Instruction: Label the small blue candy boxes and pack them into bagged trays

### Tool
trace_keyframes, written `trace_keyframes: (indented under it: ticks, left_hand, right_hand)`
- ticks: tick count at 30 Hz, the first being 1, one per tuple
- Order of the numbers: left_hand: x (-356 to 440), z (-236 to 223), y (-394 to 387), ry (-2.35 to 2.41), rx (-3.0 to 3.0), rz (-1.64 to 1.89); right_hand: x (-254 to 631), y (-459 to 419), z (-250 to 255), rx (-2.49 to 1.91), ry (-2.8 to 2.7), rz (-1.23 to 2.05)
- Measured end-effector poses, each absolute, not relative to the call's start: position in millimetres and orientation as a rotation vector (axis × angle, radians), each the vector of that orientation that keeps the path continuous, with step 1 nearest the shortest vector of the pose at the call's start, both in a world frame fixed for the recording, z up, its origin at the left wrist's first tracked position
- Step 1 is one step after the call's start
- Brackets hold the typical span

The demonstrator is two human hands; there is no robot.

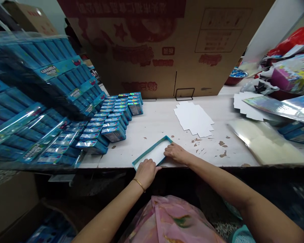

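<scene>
The shallow card tray (152,153), with white floor and blue walls, lies near the front edge of the white work table (152,125), set askew to that edge. Left hand (147,172): fingers together, laid over the near wall at one corner. Right hand (176,152): fingers together, flat on the white floor at the far end, inside the wall. The view does not show whether either hand is gripping the card. Recommended handling: spread the pressure across the full length of the fingers, bear on the floor rather than the rim, and keep each wall upright so the corners stay square. Inventory: two hands; one tray; one gold bangle (139,185) on the left wrist; two piles of die-cut white card blanks, one (194,119) beyond the tray and one (248,106) at the right, sheet count not readable; one clear bag (263,141) of pale contents; small blue boxes (114,133) in two blocks, too closely ranked to count; at least three shrink-wrapped blue packs (35,98) at the left; one upright brown carton (152,50) behind the table
</scene>
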State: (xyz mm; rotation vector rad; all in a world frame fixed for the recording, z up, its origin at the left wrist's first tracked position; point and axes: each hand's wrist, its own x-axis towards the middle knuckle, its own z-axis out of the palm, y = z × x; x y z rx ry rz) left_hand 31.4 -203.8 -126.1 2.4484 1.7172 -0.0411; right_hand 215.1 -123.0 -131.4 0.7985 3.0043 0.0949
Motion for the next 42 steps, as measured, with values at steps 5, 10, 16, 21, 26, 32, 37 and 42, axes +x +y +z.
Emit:
trace_keyframes:
  ticks: [5, 10, 16, 21, 26, 32, 37, 42]
  left_hand:
    - [17, -126, -208, 1.845, 2.433, 0.050]
    - [1, -136, -198, 1.868, 2.412, 0.043]
    - [0, -113, -189, 1.799, 2.329, 0.206]
    - [-25, -112, -142, 1.850, 2.073, 0.795]
    - [-18, -159, -104, 1.568, 1.728, 0.837]
    - [-2, -175, -115, 1.702, 1.572, 0.941]
    - [-17, -177, -124, 1.642, 1.578, 1.050]
    - [-29, -164, -126, 1.647, 1.499, 1.143]
  right_hand:
    - [210, -108, -127, 0.810, 3.064, 0.156]
    - [190, -97, -141, 0.895, 3.074, 0.110]
    - [190, -66, -138, 0.973, 3.168, -0.110]
    - [188, -77, -132, 1.978, 3.187, -0.781]
    - [135, -118, -158, 2.574, 2.628, -1.572]
    - [120, -94, -161, 2.223, 2.696, -1.602]
    - [111, 2, -119, 1.699, 3.201, -0.964]
    - [54, 133, -68, 1.436, 3.227, -0.576]
